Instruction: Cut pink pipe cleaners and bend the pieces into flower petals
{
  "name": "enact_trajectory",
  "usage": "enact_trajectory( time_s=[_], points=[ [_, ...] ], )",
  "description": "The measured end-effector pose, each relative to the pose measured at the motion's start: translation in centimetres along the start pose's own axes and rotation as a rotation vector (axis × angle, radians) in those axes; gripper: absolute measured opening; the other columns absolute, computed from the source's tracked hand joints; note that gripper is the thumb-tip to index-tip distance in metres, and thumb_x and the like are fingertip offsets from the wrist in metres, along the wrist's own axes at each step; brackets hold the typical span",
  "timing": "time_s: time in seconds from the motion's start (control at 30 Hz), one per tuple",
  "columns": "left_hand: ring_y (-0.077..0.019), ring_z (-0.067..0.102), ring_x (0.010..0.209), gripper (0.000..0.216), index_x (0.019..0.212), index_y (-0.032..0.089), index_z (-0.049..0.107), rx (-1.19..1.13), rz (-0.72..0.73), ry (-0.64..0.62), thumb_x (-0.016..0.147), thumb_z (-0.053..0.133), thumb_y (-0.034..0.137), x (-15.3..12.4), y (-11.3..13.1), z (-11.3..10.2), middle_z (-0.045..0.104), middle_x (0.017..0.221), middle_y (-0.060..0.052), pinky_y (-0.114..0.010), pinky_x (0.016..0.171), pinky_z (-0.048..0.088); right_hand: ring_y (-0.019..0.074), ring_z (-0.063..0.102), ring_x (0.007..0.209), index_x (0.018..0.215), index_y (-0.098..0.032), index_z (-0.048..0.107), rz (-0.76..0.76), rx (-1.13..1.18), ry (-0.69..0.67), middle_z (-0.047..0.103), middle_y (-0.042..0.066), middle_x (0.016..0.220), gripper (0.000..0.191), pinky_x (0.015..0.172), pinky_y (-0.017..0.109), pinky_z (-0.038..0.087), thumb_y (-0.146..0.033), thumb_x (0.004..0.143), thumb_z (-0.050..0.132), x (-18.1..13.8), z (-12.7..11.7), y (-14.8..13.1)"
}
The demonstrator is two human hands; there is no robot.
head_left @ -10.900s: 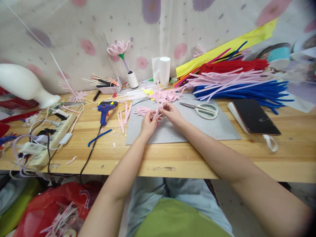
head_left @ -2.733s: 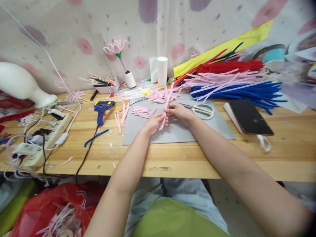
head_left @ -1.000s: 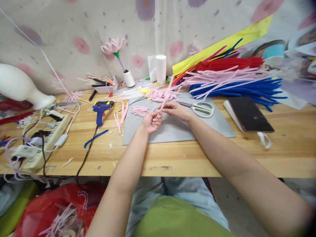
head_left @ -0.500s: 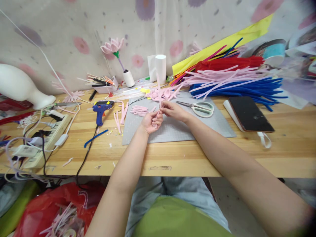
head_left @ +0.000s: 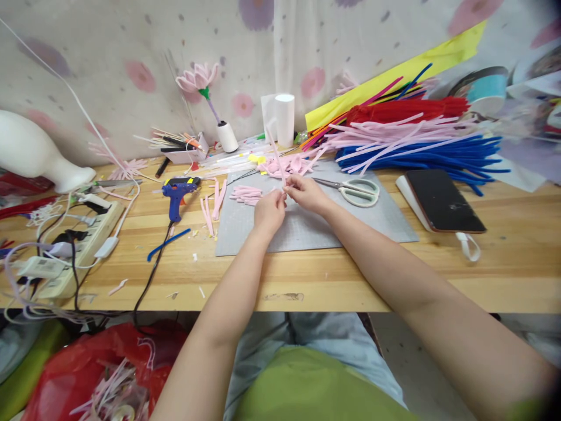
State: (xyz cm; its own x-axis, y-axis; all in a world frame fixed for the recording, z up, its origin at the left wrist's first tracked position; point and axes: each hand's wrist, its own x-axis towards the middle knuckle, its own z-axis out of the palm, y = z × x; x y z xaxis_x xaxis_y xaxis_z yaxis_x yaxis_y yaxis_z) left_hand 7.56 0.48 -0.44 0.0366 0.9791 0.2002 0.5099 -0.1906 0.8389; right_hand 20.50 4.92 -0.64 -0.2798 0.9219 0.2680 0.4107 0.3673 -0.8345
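Both of my hands meet above the grey cutting mat [head_left: 307,234]. My right hand [head_left: 304,192] is closed, pinching a pale pink pipe cleaner [head_left: 277,153] whose upper length sticks up and leans left. Right beside it, my left hand [head_left: 270,211] is closed too, thumb and fingers pressed together at the lower end of the same pipe cleaner; its fingers are partly hidden. Short pink pipe cleaner pieces [head_left: 246,195] lie just left of my hands. Behind them is a pile of looped pink pieces [head_left: 289,165]. Scissors [head_left: 359,192] with pale green handles rest to the right.
A blue glue gun [head_left: 176,199] stands at left, near a power strip [head_left: 83,251] with tangled cords. Bundles of blue pipe cleaners [head_left: 421,155] and other colours lie at back right. A phone [head_left: 445,200] is at right. A pink flower [head_left: 199,82] stands in a white holder.
My left hand has turned over, from palm and curled fingers showing to its back showing. The pipe cleaner's top has tipped to the left. My right hand has shifted slightly.
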Motion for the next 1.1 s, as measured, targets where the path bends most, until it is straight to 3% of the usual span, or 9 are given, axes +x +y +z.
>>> enact_trajectory(
  time_s=[0.07,0.17,0.3,0.4,0.5,0.6,0.77,0.97,1.1],
  points=[
    [-0.016,0.056,0.073,0.017,0.066,0.018,0.053,0.144,0.041,0.11,0.082,0.051,0.019,-0.4,0.4,0.2,0.058,0.069,-0.005,-0.024,0.064,0.035,0.0133,0.046,0.06,0.07,-0.019,0.047,0.017,-0.099,0.044,0.053,-0.001,0.061,0.009,0.058,0.026,0.032,-0.025,0.075,0.05,0.0,0.1,-0.4],
    [-0.0171,0.057,0.077,0.017,0.064,0.019,0.053,0.082,-0.007,0.151,0.081,0.053,0.02,-0.6,0.4,0.7,0.058,0.068,-0.005,-0.024,0.065,0.035,0.0147,0.049,0.062,0.073,-0.019,0.051,0.034,-0.195,0.05,0.057,0.001,0.065,0.007,0.06,0.027,0.034,-0.025,0.075,0.052,0.0,0.2,-0.5],
    [-0.0105,0.05,0.052,0.021,0.064,0.017,0.054,-0.37,-0.262,0.037,0.084,0.049,0.023,0.1,-0.4,0.9,0.056,0.058,-0.001,-0.021,0.052,0.034,0.0134,0.052,0.061,0.09,-0.02,0.052,-0.053,-0.076,-0.068,0.06,0.0,0.07,0.015,0.059,0.026,0.038,-0.026,0.076,0.054,-0.2,0.1,-0.2],
    [-0.005,0.042,0.04,0.022,0.066,0.014,0.053,-0.796,-0.48,-0.015,0.086,0.044,0.019,1.0,-0.8,0.0,0.051,0.052,0.002,-0.017,0.043,0.03,0.011,0.052,0.06,0.107,-0.023,0.045,-0.152,0.134,0.018,0.06,-0.001,0.081,0.036,0.056,0.024,0.04,-0.029,0.074,0.059,-0.1,-0.1,0.1],
    [-0.0013,0.038,0.039,0.021,0.068,0.012,0.053,-1.182,-0.589,-0.137,0.086,0.043,0.015,1.3,-0.6,-1.4,0.047,0.052,0.003,-0.012,0.038,0.026,0.0096,0.049,0.057,0.099,-0.024,0.046,-0.116,0.356,0.112,0.055,-0.002,0.078,0.032,0.05,0.023,0.038,-0.037,0.073,0.06,0.2,0.0,0.4],
    [-0.0001,0.036,0.038,0.025,0.069,0.011,0.053,-1.407,-0.676,-0.333,0.089,0.038,0.014,0.9,-0.2,-2.1,0.043,0.052,0.003,-0.008,0.036,0.025,0.0086,0.046,0.055,0.087,-0.021,0.05,-0.049,0.498,-0.003,0.05,-0.003,0.072,0.03,0.048,0.022,0.038,-0.043,0.071,0.063,0.2,-0.1,0.5],
    [0.0001,0.034,0.037,0.03,0.069,0.01,0.053,-1.466,-0.764,-0.468,0.091,0.034,0.016,0.2,0.2,-1.9,0.04,0.051,0.003,-0.007,0.034,0.023,0.0086,0.042,0.058,0.076,-0.018,0.055,-0.117,0.382,-0.14,0.051,0.0,0.076,0.031,0.052,0.024,0.036,-0.048,0.071,0.062,0.0,-0.8,0.1],
    [0.0,0.032,0.036,0.03,0.069,0.011,0.053,-1.432,-0.731,-0.478,0.091,0.034,0.016,0.2,0.2,-1.9,0.037,0.051,0.004,-0.008,0.034,0.022,0.017,0.046,0.081,0.074,-0.019,0.056,-0.382,-0.065,-0.11,0.053,0.005,0.084,0.021,0.077,0.033,0.037,-0.038,0.08,0.055,0.6,-2.1,-0.4],
    [-0.0015,0.034,0.037,0.026,0.067,0.012,0.052,-1.19,-0.617,-0.392,0.089,0.038,0.017,0.4,0.2,-1.3,0.041,0.051,0.003,-0.011,0.036,0.025,0.022,0.044,0.092,0.077,-0.019,0.058,-0.461,-0.356,-0.112,0.055,0.008,0.089,0.016,0.088,0.04,0.03,-0.03,0.084,0.05,0.7,-2.2,-0.9]
  ],
)
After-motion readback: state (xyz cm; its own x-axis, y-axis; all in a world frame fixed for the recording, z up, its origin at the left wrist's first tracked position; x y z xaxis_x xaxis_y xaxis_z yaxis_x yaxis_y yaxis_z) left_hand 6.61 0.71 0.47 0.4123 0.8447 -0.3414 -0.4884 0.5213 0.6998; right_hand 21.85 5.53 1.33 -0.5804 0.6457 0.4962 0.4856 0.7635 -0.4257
